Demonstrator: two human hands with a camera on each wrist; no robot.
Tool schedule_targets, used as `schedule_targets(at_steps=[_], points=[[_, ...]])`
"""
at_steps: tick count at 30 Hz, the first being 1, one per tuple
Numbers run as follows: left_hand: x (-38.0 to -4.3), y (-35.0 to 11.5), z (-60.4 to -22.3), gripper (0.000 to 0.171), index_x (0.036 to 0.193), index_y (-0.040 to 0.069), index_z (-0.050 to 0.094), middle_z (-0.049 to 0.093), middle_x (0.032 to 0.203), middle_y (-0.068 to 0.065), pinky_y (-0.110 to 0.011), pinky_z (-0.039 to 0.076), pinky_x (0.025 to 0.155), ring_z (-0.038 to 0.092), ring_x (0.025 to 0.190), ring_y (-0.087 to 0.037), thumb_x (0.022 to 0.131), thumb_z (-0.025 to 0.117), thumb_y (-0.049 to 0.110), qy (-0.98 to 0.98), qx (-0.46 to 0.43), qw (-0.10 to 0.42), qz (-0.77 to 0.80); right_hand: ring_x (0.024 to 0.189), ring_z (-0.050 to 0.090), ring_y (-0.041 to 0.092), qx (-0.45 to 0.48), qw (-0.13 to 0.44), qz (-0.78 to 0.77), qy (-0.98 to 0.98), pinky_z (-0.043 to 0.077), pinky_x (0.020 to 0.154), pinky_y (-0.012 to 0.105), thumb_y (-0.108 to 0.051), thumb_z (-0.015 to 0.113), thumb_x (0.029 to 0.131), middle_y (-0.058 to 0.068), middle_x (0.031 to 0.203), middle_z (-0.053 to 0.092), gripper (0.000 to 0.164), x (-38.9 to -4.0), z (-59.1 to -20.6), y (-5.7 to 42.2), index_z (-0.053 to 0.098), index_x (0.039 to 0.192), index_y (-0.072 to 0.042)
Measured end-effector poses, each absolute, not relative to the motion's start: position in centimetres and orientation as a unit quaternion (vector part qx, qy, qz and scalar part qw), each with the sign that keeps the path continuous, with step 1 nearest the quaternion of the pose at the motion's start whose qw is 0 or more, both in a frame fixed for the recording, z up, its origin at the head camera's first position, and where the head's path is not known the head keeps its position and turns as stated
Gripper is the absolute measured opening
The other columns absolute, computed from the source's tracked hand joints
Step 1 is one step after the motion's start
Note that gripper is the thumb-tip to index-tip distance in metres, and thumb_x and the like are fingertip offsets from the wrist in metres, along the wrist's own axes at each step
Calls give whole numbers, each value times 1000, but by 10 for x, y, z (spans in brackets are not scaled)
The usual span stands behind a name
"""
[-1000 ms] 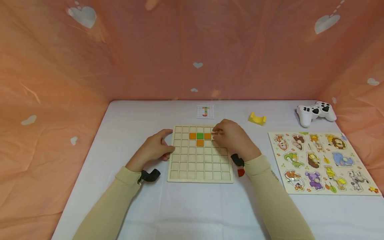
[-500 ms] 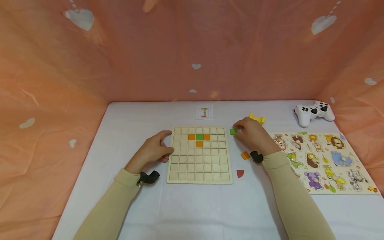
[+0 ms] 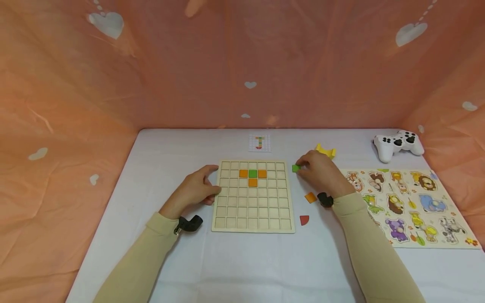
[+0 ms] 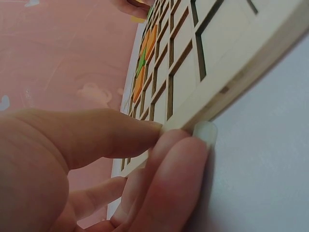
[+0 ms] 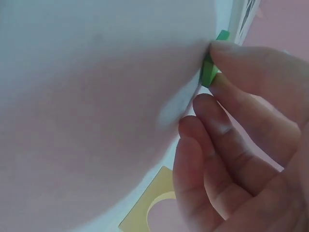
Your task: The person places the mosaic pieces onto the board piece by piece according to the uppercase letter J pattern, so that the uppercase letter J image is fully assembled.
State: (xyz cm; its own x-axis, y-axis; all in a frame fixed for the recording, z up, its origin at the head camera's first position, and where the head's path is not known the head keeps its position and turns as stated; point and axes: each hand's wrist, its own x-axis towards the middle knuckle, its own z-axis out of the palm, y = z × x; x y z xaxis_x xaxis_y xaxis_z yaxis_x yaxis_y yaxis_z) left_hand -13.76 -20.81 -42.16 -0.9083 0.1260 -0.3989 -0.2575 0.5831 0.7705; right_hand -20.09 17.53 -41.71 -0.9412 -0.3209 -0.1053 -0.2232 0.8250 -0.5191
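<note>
A pale wooden grid board [image 3: 252, 227] lies flat in the middle of the table. Set in its upper cells are orange tiles [image 3: 252, 182] and a green tile [image 3: 252, 173], in a row of three with one orange below. My left hand [image 3: 194, 187] holds the board's left edge; in the left wrist view the thumb [image 4: 116, 137] lies against the frame, with fingertips at its side. To the right of the board, my right hand [image 3: 322, 171] pinches a loose green square tile [image 5: 209, 70] between thumb and finger, low over the table.
An orange tile [image 3: 310, 197] and a red quarter-circle tile [image 3: 304, 220] lie right of the board. Behind it is a pattern card [image 3: 259, 143]. A yellow block [image 3: 326, 152], an animal puzzle [image 3: 407, 210] and a white game controller [image 3: 398, 145] occupy the right side.
My right hand has moved from the board's upper right corner out to the right and now pinches the green tile. The left hand stays at the board's edge.
</note>
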Motion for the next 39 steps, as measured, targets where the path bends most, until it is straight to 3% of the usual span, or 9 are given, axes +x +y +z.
schedule_targets(at_steps=[11,22,39], points=[[-138,-209,-420,80,167,17,39,68,89,-11,-32,67,67,72,66,-16,97,76,15,862,-38,213,458,117,68,33,-137,95,-272,948,57,107,54,-17,75,99,14,124,72,23,-185,-414,164,80,117,-4],[-138,-209,-421,80,167,16,39,67,88,-10,-31,67,66,72,66,-15,96,76,15,864,-38,213,454,105,68,25,-201,69,-265,941,59,99,46,-23,83,95,5,114,73,23,-164,-413,120,82,113,-8],[-136,-209,-418,79,167,17,38,69,88,-11,-29,65,66,72,67,-16,97,75,13,860,-39,214,462,109,67,23,-279,70,-235,928,60,96,41,-19,82,94,1,110,73,18,-151,-414,75,82,110,-10]])
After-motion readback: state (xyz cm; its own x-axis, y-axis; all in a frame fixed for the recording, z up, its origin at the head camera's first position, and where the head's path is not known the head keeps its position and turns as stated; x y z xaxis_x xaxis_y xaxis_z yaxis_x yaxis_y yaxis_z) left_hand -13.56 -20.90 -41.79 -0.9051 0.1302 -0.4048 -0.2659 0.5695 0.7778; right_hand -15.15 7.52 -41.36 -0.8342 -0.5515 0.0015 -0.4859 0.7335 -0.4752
